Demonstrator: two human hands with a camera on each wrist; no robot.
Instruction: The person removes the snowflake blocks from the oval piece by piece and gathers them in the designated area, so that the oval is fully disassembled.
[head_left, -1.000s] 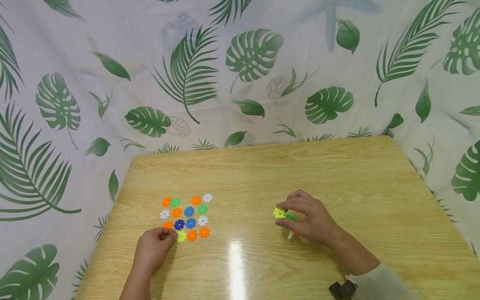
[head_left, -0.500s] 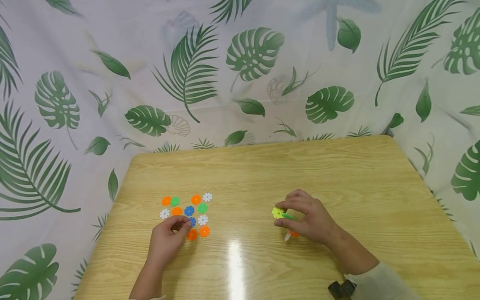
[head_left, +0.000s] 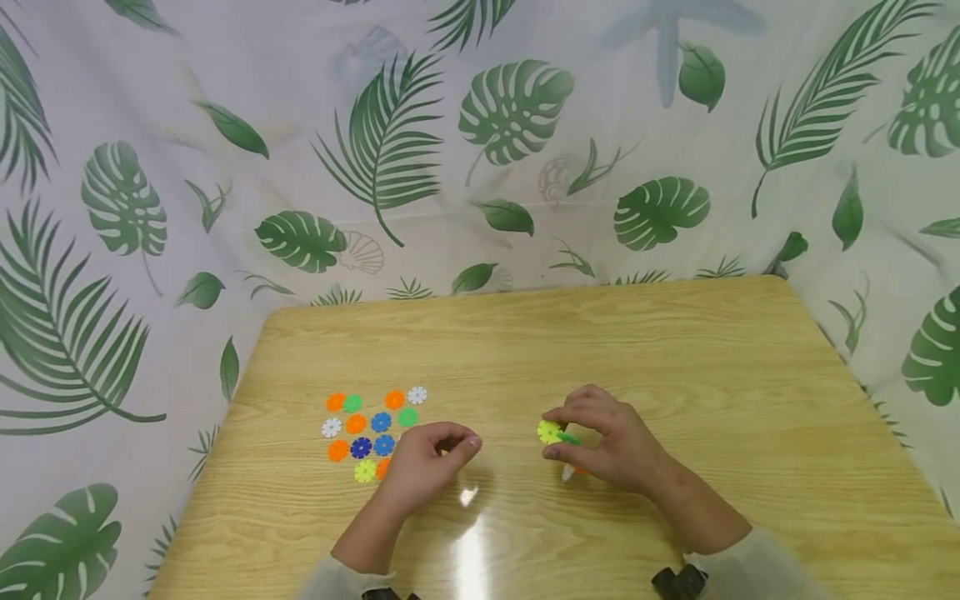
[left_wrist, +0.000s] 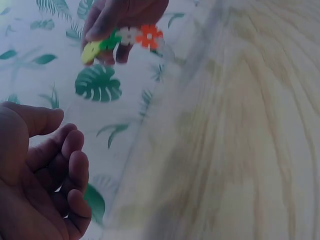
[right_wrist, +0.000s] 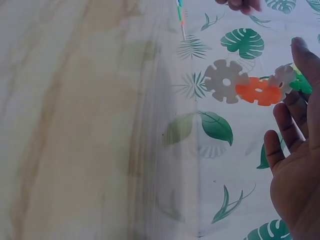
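Note:
My left hand is above the table, right of the flat discs, thumb and forefinger together. In the left wrist view a thin pale sliver, like the edge of a disc, shows at the thumb tip. My right hand pinches a chain of notched interlocking discs between thumb and fingers. A yellow disc heads the chain at the fingertips, followed by a green disc. White and orange discs trail beyond; the orange disc and the end white disc show plainly in the right wrist view.
Loose discs, among them a dark blue disc and a white disc, lie in rough rows on the wooden table at left. My left hand covers some of them. A leaf-printed cloth hangs behind the table.
My left hand has moved right from the lower left of the rows, across the discs, toward my right hand. The right hand and its chain have shifted slightly left.

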